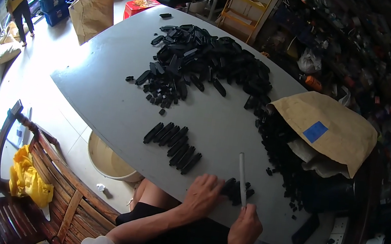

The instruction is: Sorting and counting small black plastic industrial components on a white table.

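Now | left hand [202,194] fingers flat on black parts [235,191] | right hand [244,230] fingers closed around grey stick [242,178]

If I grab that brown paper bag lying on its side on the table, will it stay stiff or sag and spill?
The brown paper bag would probably sag: its paper is creased and slumped. Its mouth lies open, and black plastic pieces already spread out of it, so lifting it would likely spill more. It may be heavy if it is full, though its inside is hidden.
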Available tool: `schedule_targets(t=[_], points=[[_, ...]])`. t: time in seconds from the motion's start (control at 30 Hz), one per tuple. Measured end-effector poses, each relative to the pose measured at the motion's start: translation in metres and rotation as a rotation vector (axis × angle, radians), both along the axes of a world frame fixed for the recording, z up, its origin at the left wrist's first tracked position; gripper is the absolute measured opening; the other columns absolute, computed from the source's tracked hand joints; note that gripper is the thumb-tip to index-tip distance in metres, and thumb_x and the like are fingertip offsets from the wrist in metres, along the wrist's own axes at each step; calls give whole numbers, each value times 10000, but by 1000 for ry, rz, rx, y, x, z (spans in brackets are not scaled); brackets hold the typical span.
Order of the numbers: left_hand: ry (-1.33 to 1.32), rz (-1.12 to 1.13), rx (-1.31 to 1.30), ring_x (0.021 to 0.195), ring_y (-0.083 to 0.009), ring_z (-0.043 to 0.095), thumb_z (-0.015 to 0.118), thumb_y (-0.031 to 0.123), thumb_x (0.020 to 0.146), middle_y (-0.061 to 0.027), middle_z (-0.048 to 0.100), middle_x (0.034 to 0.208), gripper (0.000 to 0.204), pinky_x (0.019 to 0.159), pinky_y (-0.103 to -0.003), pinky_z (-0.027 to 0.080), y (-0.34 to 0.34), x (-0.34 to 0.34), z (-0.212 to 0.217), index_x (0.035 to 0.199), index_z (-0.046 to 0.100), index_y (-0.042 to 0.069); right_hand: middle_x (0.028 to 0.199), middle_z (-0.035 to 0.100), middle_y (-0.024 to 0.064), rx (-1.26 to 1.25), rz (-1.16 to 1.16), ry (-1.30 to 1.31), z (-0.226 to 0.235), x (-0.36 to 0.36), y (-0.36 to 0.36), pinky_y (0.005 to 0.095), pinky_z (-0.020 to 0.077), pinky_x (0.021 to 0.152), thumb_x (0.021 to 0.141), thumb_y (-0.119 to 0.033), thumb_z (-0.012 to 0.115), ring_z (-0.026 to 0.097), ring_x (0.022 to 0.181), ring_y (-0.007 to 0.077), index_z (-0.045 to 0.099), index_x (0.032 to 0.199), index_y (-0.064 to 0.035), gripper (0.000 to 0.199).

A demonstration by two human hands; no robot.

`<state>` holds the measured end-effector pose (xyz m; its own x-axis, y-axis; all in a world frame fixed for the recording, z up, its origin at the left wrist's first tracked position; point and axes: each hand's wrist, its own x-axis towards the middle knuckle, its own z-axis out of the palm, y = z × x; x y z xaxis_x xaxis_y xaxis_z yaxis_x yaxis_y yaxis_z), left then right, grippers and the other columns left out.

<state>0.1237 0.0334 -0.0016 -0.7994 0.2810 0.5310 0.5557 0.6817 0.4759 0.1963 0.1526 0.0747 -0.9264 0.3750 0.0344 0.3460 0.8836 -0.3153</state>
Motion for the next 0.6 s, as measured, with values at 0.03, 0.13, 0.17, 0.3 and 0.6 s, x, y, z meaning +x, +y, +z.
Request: schedule_targets(t=[0.03,0.13,0.17,0.3,0.6], points=[[39,50,3,785,-275,487,632,126,720,-107,479,863,224,665,-368,389,-2,-1,8,923,573,52,774,599,151,23,40,27,0,1,1,399,466,616,934,-90,476,613,697,303,517,920,-30,74],[35,260,-59,806,-270,477,638,131,703,-104,468,861,225,681,-364,371,-25,-18,11,905,565,64,769,595,170,-75,-15,-69,-2,3,-3,419,454,609,923,-90,497,607,700,345,513,901,-18,77],[11,352,-93,810,-266,474,623,116,704,-105,464,855,200,687,-361,369,-29,-22,12,887,563,64,769,595,170,-75,-19,-72,-3,4,-3,419,454,609,923,-90,497,607,700,345,513,901,-18,77],[0,349,-167,811,-262,466,637,109,693,-87,460,861,208,707,-383,374,-37,-23,0,887,572,72,763,595,147,-71,102,-39,-6,-4,-14,427,467,583,924,-140,516,615,692,337,492,882,-39,112],[-39,107,12,801,-276,495,618,51,695,-104,507,860,237,714,-373,407,-28,-16,-5,926,570,48,755,609,129,-10,193,-64,-13,-6,-16,419,481,574,926,-153,517,629,685,312,501,880,-47,117]])
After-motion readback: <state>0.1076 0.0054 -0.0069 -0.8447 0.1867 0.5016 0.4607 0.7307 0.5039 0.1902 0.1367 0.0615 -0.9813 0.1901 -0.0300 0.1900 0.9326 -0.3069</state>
